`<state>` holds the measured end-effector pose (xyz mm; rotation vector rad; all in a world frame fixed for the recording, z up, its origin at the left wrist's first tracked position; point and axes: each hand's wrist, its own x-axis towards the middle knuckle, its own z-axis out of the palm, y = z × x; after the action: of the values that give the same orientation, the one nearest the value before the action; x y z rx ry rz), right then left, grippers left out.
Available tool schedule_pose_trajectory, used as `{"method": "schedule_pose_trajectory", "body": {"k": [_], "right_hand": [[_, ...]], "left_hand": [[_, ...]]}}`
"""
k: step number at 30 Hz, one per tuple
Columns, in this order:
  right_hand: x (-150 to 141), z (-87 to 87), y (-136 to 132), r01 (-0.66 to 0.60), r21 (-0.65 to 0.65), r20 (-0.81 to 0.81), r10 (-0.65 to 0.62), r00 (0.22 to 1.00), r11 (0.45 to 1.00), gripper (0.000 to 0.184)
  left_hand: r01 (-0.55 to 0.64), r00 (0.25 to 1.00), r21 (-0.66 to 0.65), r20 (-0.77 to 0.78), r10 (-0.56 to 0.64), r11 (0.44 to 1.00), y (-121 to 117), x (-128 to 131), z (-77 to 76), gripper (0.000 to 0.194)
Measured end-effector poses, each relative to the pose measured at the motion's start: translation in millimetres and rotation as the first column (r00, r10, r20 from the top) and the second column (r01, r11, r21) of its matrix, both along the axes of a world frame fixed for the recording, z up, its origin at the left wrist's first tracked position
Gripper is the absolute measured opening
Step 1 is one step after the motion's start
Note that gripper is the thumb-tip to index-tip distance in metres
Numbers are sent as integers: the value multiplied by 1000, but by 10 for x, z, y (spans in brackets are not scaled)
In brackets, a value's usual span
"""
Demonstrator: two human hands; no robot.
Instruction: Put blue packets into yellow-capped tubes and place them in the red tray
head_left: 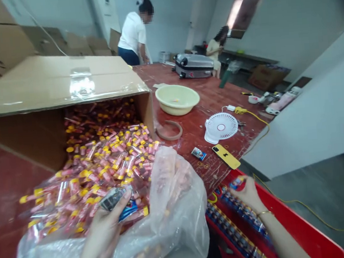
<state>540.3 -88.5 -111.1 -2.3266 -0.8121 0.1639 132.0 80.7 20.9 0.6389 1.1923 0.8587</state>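
Note:
My left hand (104, 231) is closed on a flat black-and-blue packet (127, 210), its thumb pressed across the top. It hovers over a heap of small pink tubes with yellow caps (103, 175), some in clear wrapping. A translucent plastic bag (179, 208) lies beside it, under the heap's front edge. At the right, my right hand (250, 196) pinches a small colourful packet (237, 182) inside a red bin (301, 230). Below that hand run rows of similar blue packets (232, 232), standing tightly side by side.
A large cardboard box (56, 81) on its side spills the tubes. Across the red table (190, 129) are a pale basin (178, 100), tape roll (169, 130), white fan (221, 127), yellow phone (226, 156), loose packet (198, 154) and suitcase (195, 64). Two people are in the background.

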Motion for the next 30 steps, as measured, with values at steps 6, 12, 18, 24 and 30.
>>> {"method": "schedule_pose_trajectory", "body": {"k": [6,12,18,24,30], "right_hand": [[16,-682,-201,13,-150,8,-12,1000,989,50],[27,-775,-226,-68,-55,131,74,989,996,51],[-43,-177,-73,-152,174,262,103,959,973,45],[-1436,928,1225,-643,419,261,593,761,641,13],[-2463,854,2328,-871,303,83,900,428,386,13]], "left_hand": [[16,999,-30,-43,-18,999,-18,77,53,29],[24,1000,-61,13,-23,998,-64,83,85,29],[-81,996,57,-21,83,995,-92,-19,25,38],[-48,996,115,-74,57,992,-124,-168,-46,39],[-4,995,146,-103,20,989,-223,-295,-54,43]]}}
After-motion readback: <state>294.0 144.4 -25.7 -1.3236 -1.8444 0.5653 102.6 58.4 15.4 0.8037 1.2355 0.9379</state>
